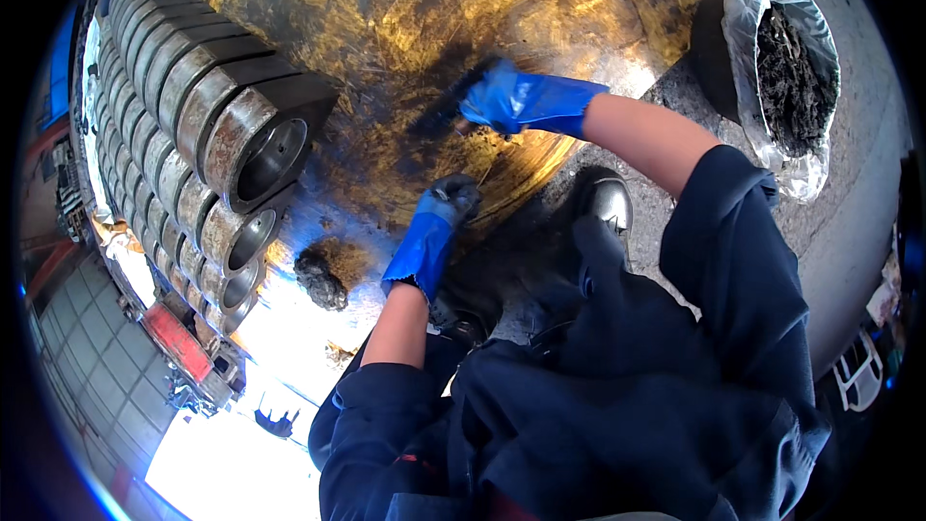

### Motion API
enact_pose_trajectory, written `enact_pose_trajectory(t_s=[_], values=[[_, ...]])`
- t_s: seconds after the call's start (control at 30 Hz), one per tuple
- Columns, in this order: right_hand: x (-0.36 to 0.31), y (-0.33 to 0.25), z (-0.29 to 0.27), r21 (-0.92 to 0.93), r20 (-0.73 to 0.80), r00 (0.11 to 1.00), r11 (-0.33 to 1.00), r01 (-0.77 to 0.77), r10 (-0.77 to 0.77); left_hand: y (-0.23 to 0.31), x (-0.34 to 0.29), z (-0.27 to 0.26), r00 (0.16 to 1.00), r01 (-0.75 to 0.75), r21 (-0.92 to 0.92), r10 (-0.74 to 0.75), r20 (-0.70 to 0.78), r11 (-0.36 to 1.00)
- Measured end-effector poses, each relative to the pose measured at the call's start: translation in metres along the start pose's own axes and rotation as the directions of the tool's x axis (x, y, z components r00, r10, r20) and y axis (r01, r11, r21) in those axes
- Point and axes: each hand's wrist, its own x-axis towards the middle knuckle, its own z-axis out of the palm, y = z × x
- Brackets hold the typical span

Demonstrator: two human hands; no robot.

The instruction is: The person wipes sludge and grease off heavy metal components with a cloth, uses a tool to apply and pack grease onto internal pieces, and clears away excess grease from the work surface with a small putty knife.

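Observation:
Blue gloves cover both hands. My right hand [521, 101] is closed around a long dark brush-like tool [439, 116], held low over the stained yellow-brown metal sheet [463, 0]; motion blurs its working end. Nearer to me, my left hand [439, 222] has its dirt-blackened fingers curled in over the sheet. Whether anything is inside that fist stays hidden. To the left of it sits a black greasy clump [320, 278].
Rows of heavy steel rings [253, 150] are stacked along the left. A bucket lined with a clear plastic bag [820, 164] stands at right, with black sludge [791, 82] inside. My black boot [608, 201] is at the sheet's near edge. Bright glare washes out the lower left.

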Motion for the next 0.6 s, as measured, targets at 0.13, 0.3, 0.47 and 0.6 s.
enact_pose_trajectory(t_s=[0.13,0.3,0.47,0.6], values=[[-0.057,-0.026,-0.055,-0.357,0.035,0.999,0.934,0.003,0.01,0.022,-0.004,0.005,0.993,0.064,0.08,-0.056,-0.1,0.995],[-0.149,-0.035,-0.143,0.02,-0.181,0.838,0.854,-0.52,0.515,0.03,-0.005,0.003,0.986,0.039,0.053,-0.03,-0.164,0.998],[-0.205,0.014,-0.118,-0.066,0.003,0.874,0.872,-0.484,0.486,0.04,0.015,-0.002,0.99,0.114,0.265,-0.089,-0.106,0.958],[-0.181,-0.04,-0.142,-0.084,0.102,0.873,0.878,-0.471,0.477,0.043,0.027,0.001,0.996,0.09,0.442,-0.082,-0.036,0.893]])
